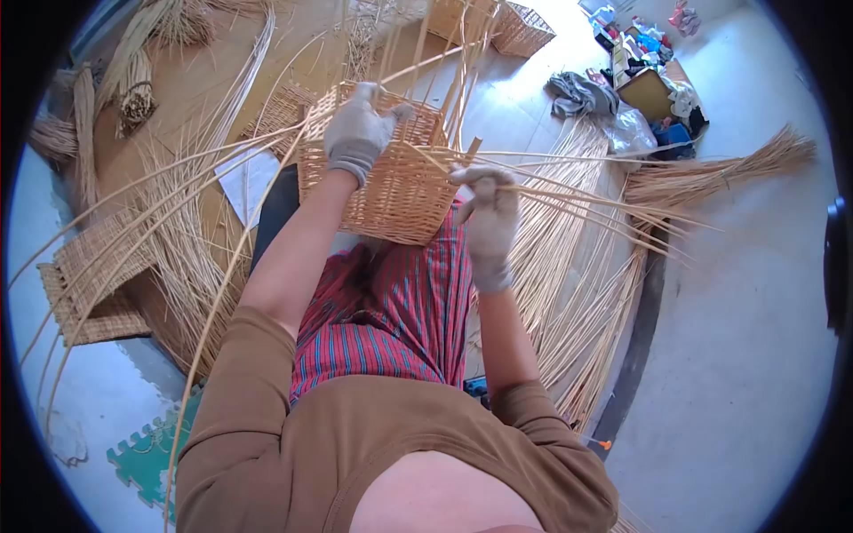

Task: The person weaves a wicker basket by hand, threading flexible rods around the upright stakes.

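Note:
A partly woven wicker basket point(400, 191) rests at my lap, its long loose canes sticking out upward and to both sides. My left hand point(360, 133), in a pale work glove, is closed over the basket's upper rim, with its thumb toward the right; its fingertips are partly hidden. At the basket's right corner, my right hand point(490, 213), also gloved, has its fingers curled around several thin wicker canes point(577, 201) that run off to the right. A striped red cloth point(378, 351) covers my lap under the basket.
Loose cane bundles point(569, 266) spread over the floor at right, and a tied bundle point(729, 173) lies beyond. More strands point(182, 258) lie at left beside woven flat pieces point(102, 275). A finished-looking basket point(522, 29) stands at the back, near a cluttered box point(646, 93).

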Demonstrator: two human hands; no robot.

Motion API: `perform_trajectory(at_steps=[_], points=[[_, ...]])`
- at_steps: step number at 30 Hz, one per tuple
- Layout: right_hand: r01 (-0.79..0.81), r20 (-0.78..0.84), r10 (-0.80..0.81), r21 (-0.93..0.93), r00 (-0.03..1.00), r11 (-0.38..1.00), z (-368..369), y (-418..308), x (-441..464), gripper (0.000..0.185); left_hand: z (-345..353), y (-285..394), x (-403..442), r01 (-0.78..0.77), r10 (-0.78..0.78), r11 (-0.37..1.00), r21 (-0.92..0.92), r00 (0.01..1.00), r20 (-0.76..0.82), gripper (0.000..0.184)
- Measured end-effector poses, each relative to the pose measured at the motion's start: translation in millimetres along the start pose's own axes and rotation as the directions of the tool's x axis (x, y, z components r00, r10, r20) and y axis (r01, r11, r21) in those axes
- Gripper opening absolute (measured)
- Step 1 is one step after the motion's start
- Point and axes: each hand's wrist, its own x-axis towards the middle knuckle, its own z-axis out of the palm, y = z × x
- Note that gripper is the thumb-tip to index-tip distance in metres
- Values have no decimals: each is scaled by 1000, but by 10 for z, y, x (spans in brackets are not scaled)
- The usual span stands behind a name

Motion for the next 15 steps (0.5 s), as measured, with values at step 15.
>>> perform_trajectory(at_steps=[15], points=[[204, -367, -147, 120, 918, 972, -528, -142, 1537, 39, 514, 252, -402, 128, 0, 955, -266, 901, 434, 33]])
